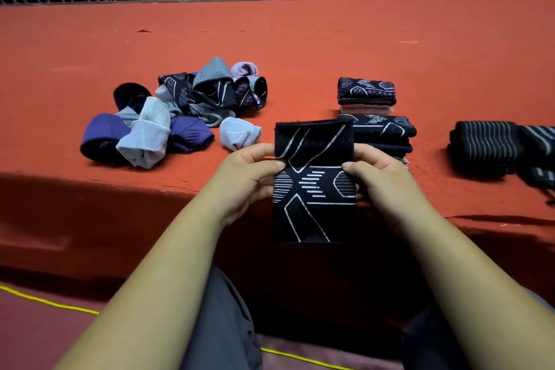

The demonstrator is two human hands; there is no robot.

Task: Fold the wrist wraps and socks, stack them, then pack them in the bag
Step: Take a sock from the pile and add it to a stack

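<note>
1. Pinching a black patterned wrap (313, 180) by its side edges, the left hand (249, 177) and right hand (380, 177) held it upright above the red tabletop's (300, 48) near edge.
2. Folded stacks (375, 117) lay just behind; an unfolded pile (180, 111) sat left.

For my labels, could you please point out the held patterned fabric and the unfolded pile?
held patterned fabric (313, 186): head view, its striped middle.
unfolded pile (180, 105): head view, near its centre.

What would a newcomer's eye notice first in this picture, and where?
A black patterned piece is held up at centre, its sides pinched by the left hand and right hand. On the red table, a loose unfolded pile lies to the left, and folded stacks sit right of centre.
</note>
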